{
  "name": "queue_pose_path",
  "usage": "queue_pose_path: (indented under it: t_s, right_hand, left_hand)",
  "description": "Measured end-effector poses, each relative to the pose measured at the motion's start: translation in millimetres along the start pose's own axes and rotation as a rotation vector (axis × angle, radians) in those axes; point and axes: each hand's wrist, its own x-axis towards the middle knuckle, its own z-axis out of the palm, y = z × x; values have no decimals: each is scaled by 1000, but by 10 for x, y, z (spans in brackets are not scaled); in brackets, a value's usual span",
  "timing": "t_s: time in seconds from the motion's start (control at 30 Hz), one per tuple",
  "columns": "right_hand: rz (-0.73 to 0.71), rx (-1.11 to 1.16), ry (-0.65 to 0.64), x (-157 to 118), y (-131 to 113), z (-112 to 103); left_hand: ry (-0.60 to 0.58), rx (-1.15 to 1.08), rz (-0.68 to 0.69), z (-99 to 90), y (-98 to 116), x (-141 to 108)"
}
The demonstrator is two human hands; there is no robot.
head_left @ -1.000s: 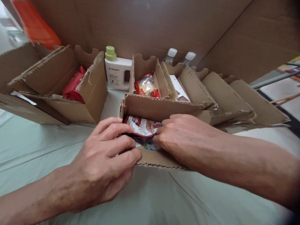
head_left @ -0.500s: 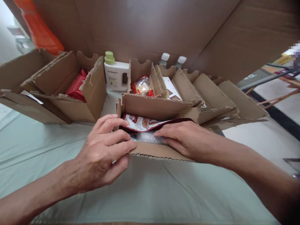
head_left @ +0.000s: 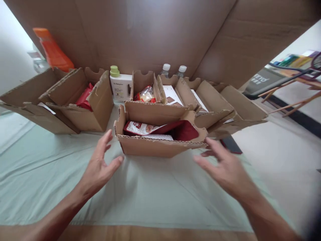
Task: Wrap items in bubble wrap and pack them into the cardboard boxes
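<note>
An open cardboard box stands at the front of the row, holding a dark red and white package and some clear bubbly wrap. My left hand is just off the box's left end, thumb and fingers spread, with nothing in it. On the other side, my right hand is spread too and holds nothing; its fingertips are close to the box's right corner, and whether they touch it I cannot tell.
Behind are several cardboard boxes, one with a red packet, another with a snack bag. A white bottle with green cap, an orange bottle and two white-capped bottles stand along a tall cardboard panel.
Both hands have come out of the front box and moved apart to its two ends. The right hand has let go of the contents, and the package now lies lower inside.
</note>
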Motion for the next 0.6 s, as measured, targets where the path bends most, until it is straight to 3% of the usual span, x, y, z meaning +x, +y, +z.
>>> queue_pose_path:
  t_s: [0.1, 0.17, 0.23, 0.33, 0.43, 0.5, 0.6]
  right_hand:
    - [82, 125, -95, 22, 96, 410]
    - [108, 193, -40, -22, 77, 572]
    - [98, 236, 32, -177, -4, 633]
    - [14, 272, 70, -525, -251, 684]
    - [-128, 342, 23, -694, -631, 856]
    - [-191, 410, -33, -590, -881, 1002]
    - [-189, 506, -61, -281, -1070, 1089]
  left_hand:
    - [-46, -197, -11, 305, 30, 98]
    - [-28, -281, -5, 424, 81, 76]
    - [-15, -280, -9, 408, 97, -98]
    - [26, -192, -72, 126, 30, -619]
    - [194, -148, -222, -337, -31, -1091]
    - [288, -142, -268, -614, 8, -1144]
    - [360, -158, -171, -761, 172, -812]
